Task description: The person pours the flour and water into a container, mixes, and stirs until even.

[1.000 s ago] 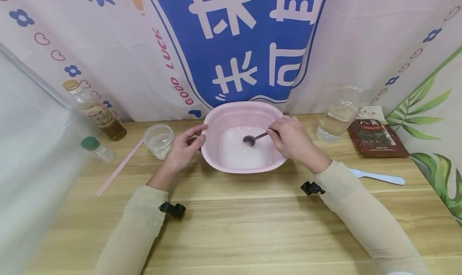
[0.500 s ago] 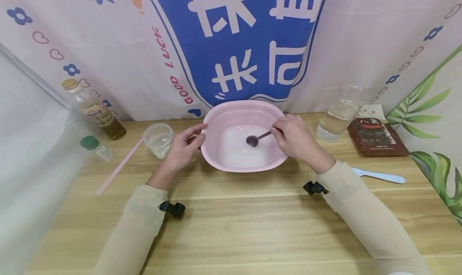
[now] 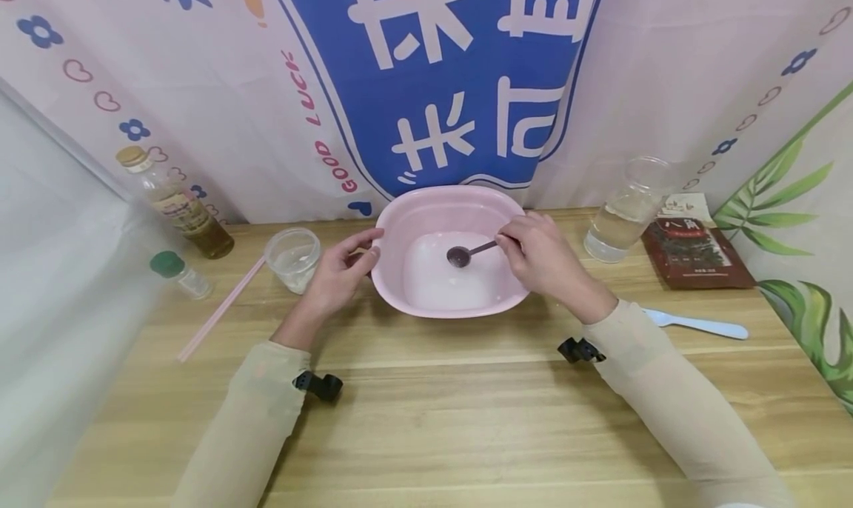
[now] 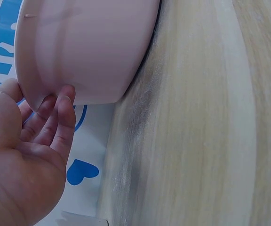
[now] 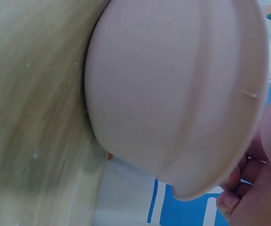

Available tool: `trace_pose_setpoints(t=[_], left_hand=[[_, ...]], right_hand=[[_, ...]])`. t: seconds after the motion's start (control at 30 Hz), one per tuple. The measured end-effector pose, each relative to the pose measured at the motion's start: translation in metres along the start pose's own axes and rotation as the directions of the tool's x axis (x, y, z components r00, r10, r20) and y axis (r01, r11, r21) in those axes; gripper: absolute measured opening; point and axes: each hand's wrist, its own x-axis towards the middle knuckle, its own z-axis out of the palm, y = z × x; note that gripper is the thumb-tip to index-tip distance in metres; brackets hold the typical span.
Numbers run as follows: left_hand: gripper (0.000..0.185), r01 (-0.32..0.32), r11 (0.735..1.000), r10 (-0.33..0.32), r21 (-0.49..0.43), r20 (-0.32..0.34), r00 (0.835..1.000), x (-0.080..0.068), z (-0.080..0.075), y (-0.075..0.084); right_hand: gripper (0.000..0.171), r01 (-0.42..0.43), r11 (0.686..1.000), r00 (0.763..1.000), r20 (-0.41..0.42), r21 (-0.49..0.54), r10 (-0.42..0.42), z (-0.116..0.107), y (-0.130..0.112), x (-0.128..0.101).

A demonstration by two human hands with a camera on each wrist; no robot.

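Pink basin (image 3: 445,212) sits at counter (image 3: 426,419) centre, near back edge, holding shallow white liquid. Left hand (image 3: 341,271) steadies basin's left rim, fingers straight against wall, grip apart. Right hand (image 3: 541,260) grip pinched on spoon (image 3: 466,254) handle, bowl of spoon over liquid. Risk: brisk stirring slops liquid over low rim; loose left-hand contact lets basin slide toward plastic cup (image 3: 292,258).

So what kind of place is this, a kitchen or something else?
Probably a makeshift home cooking or craft station, not a proper kitchen: a wooden table set against printed cloth backdrops, with a pink basin, an oil bottle and a spice packet.
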Motion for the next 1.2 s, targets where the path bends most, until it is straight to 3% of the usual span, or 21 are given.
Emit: trace_pose_setpoints(t=[0.23, 0.57, 1.2], left_hand=[[0.043, 0.001, 1.000, -0.001, -0.004, 0.001, 1.000, 0.000, 0.001, -0.001], [0.043, 0.010, 1.000, -0.010, 0.017, -0.002, 1.000, 0.001, 0.001, -0.002], [0.043, 0.002, 1.000, -0.002, 0.008, 0.001, 1.000, 0.000, 0.000, -0.002]], right_hand=[[0.018, 0.027, 0.999, 0.999, 0.017, 0.044, -0.028, -0.005, -0.003, -0.007], [0.016, 0.043, 0.999, 0.998, 0.041, 0.002, -0.043, -0.002, -0.002, -0.010], [0.020, -0.058, 0.995, 0.998, 0.014, -0.081, 0.059, 0.004, 0.000, 0.004]])
